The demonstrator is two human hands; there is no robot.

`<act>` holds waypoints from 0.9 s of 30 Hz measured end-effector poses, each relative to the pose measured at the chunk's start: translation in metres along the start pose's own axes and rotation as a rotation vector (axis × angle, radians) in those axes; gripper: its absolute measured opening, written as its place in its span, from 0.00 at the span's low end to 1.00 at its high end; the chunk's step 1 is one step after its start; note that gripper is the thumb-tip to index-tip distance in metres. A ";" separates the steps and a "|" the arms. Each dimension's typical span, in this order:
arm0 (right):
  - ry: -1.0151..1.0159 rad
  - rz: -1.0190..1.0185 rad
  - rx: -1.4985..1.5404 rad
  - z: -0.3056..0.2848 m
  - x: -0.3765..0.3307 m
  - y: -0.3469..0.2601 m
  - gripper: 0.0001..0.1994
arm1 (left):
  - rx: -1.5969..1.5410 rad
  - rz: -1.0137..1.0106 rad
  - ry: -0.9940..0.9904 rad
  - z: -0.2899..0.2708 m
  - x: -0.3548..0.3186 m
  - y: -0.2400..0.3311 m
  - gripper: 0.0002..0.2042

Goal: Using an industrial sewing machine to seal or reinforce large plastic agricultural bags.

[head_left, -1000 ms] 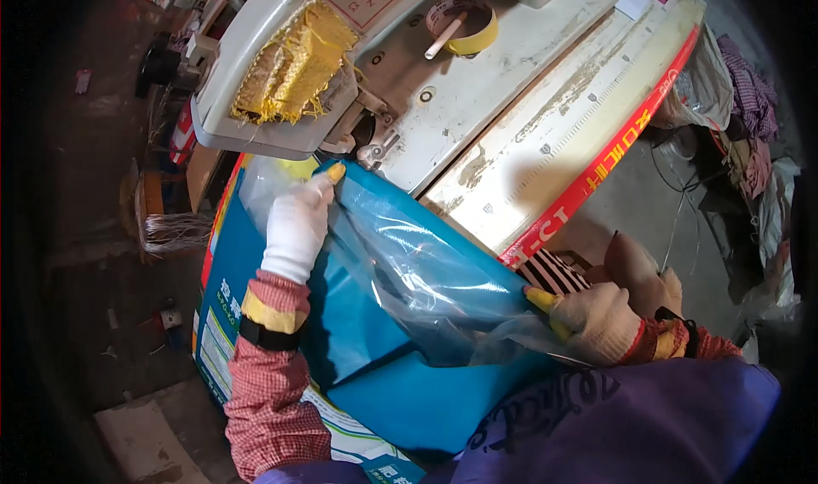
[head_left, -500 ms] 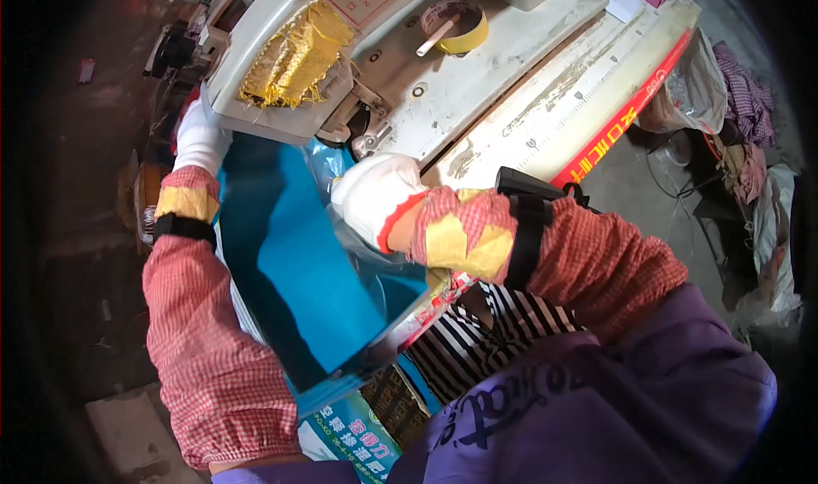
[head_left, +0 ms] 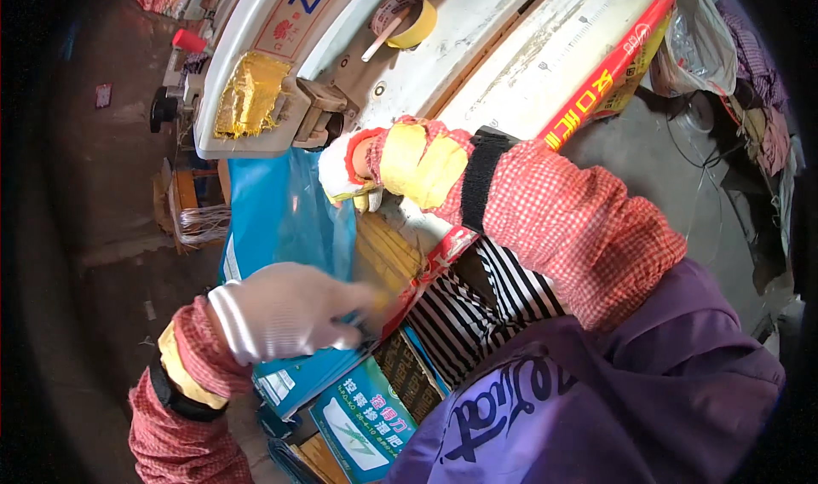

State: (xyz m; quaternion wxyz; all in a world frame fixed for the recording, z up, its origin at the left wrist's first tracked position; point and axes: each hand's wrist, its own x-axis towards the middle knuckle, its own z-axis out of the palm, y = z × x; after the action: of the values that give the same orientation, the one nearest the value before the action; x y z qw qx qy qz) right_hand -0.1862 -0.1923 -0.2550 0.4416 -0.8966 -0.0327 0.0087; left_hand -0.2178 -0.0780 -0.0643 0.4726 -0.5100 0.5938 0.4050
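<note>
A blue plastic bag (head_left: pixel 273 207) hangs down below the head of a white sewing machine (head_left: pixel 217 130), its upper edge close under the machine's end. My right hand (head_left: pixel 345 173), in a white glove with a red cuff edge, is beside the machine's needle area. Its fingers are curled in at the bag's right edge. My left hand (head_left: pixel 281 309), in a white knitted glove, is over the near part of the bag. Its thumb and fingers point right, and the fingertips are smeared by motion. Brown-yellow sheeting (head_left: pixel 383 250) lies between the hands.
A yellow tape roll (head_left: pixel 417 28) with a white stick in it lies on the machine bed. Printed blue-green bags (head_left: pixel 362 424) are stacked near my lap. At the right hangs a clear plastic bag (head_left: pixel 699 45). White thread (head_left: pixel 203 222) is at the left.
My left hand has come from the machine's far left side toward me, over the bag's near part. The bag, spread wide before, now looks flattened and narrower. My right hand has shifted slightly.
</note>
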 end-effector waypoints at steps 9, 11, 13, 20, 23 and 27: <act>0.161 -0.301 -0.049 0.025 0.010 0.048 0.10 | 0.255 -0.441 -0.194 0.036 -0.042 0.020 0.23; 0.277 -0.622 -0.786 0.020 0.014 0.043 0.09 | 0.387 -0.336 -0.111 0.062 -0.044 0.038 0.16; 0.283 -0.267 -0.676 0.016 -0.003 -0.007 0.08 | 0.621 -0.084 -0.133 0.072 -0.028 0.060 0.10; 0.091 -0.071 -0.871 0.099 -0.089 -0.105 0.11 | 0.435 0.325 0.185 0.078 0.025 0.079 0.05; -0.022 -0.163 -0.433 0.105 -0.101 -0.105 0.11 | 0.421 0.428 0.340 0.084 0.030 0.068 0.04; 0.955 -0.079 0.240 0.055 -0.105 -0.084 0.15 | 0.391 0.377 0.368 0.087 0.018 0.068 0.04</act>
State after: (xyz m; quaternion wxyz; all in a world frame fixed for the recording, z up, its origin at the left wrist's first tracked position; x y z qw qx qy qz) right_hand -0.2976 -0.1047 -0.2236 0.5073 -0.7413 0.1407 -0.4163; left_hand -0.2730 0.0120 -0.1020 0.3629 -0.3555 0.8197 0.2647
